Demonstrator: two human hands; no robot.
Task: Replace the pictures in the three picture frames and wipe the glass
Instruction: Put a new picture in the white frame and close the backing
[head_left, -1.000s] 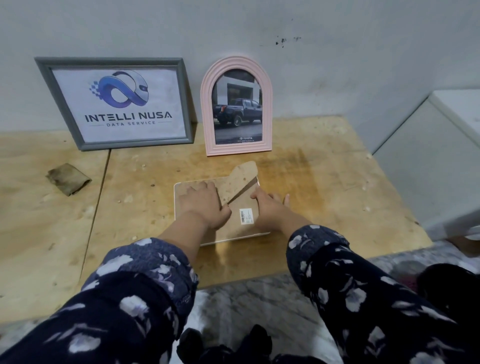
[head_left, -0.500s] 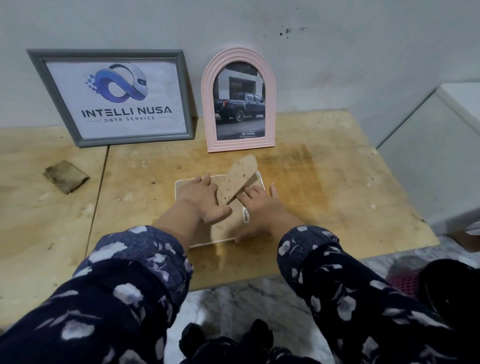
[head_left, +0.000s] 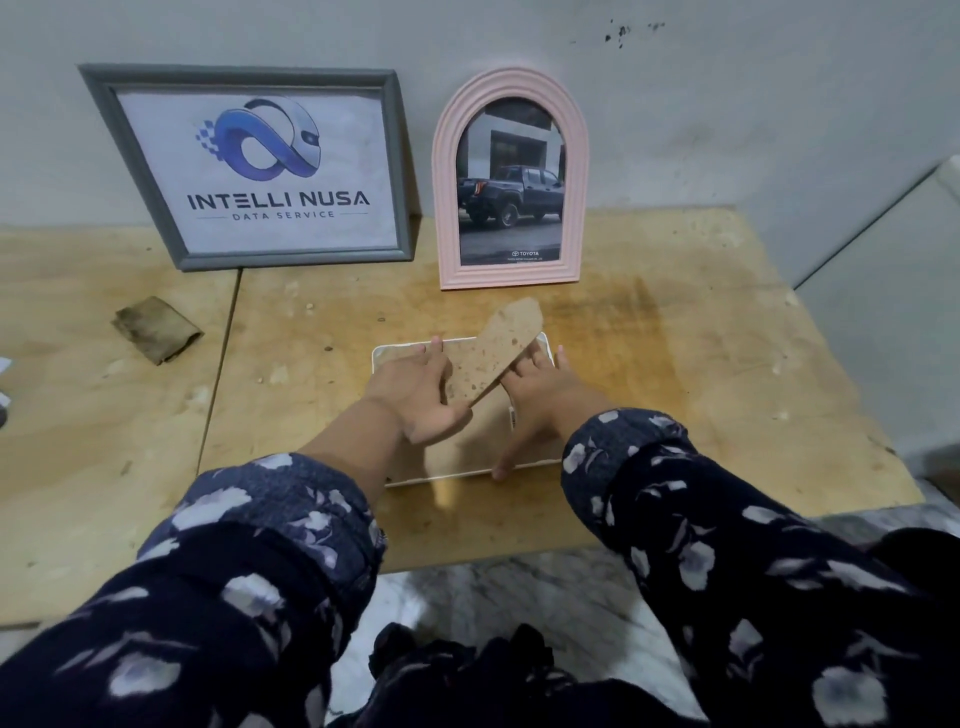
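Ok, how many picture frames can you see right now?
3: grey frame leaning on the wall, pink arched frame beside it, white frame face down under both hands.

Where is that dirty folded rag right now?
The rag lies on the left part of the wooden table, below the grey frame and well left of both hands.

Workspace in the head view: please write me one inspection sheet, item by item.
Surface: stained plywood table, seam on the left.
Job's things: grey rectangular frame with logo print and pink arched frame with truck photo lean on the wall; white frame lying face down, its brown cardboard stand flap raised.
Clutter: dirty folded brown cloth.
Grips: left hand and right hand rest open on the white frame's back.
Cables: nothing seen.
Surroundings: grey wall, marble floor.
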